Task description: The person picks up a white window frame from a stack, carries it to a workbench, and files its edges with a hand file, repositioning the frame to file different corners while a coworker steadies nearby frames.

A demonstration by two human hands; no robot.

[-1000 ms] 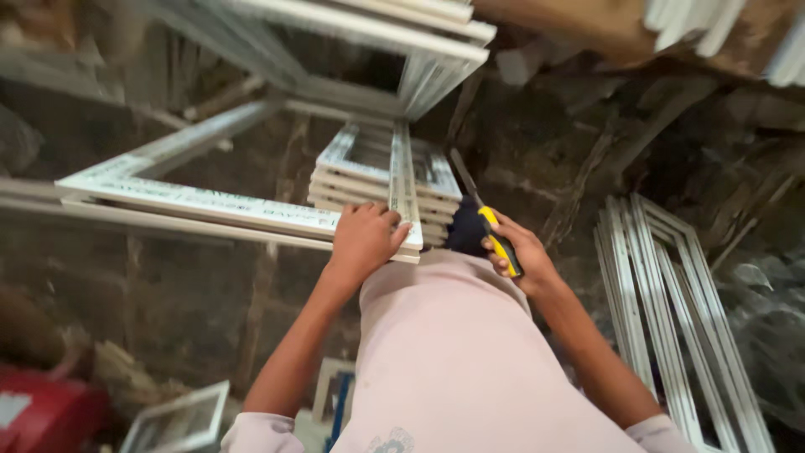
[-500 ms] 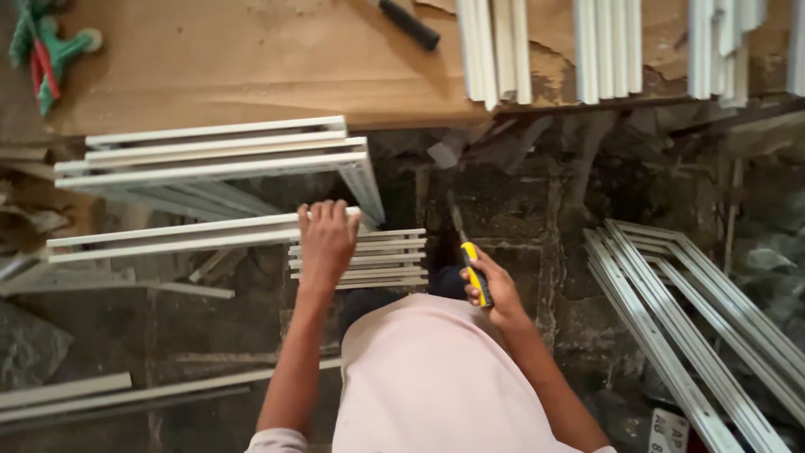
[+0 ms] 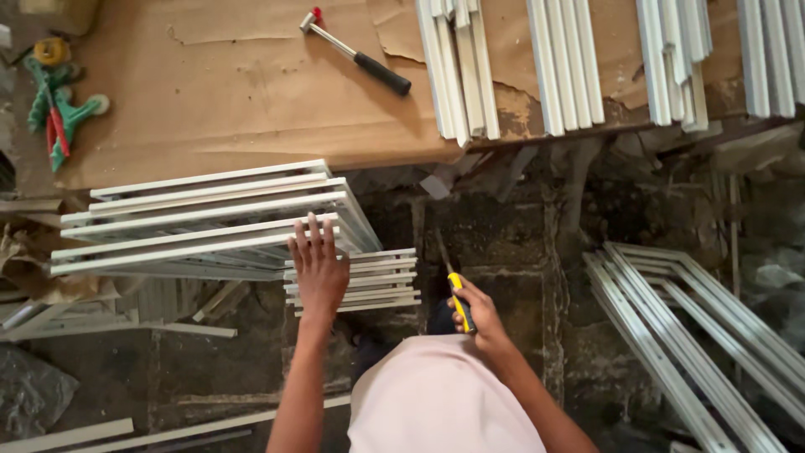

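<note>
My left hand (image 3: 319, 268) lies flat, fingers spread, on a low stack of small white frames (image 3: 381, 281) standing on the floor. Just behind and left of it leans a larger stack of white frames (image 3: 201, 220). My right hand (image 3: 478, 312) is closed around a yellow-and-black handled tool (image 3: 459, 304), its thin blade pointing up toward the table edge, a little to the right of the small stack.
A cardboard-covered worktable (image 3: 251, 92) spans the top, with a hammer (image 3: 356, 52), green clamps (image 3: 63, 113) and bundles of white moulding strips (image 3: 570, 63). More frames (image 3: 696, 335) lean at the right. Loose strips (image 3: 101, 432) lie on the rough stone floor.
The view has tilted up so more of the table shows. My left hand stays on the small frame stack; my right hand with the tool has held its place beside it.
</note>
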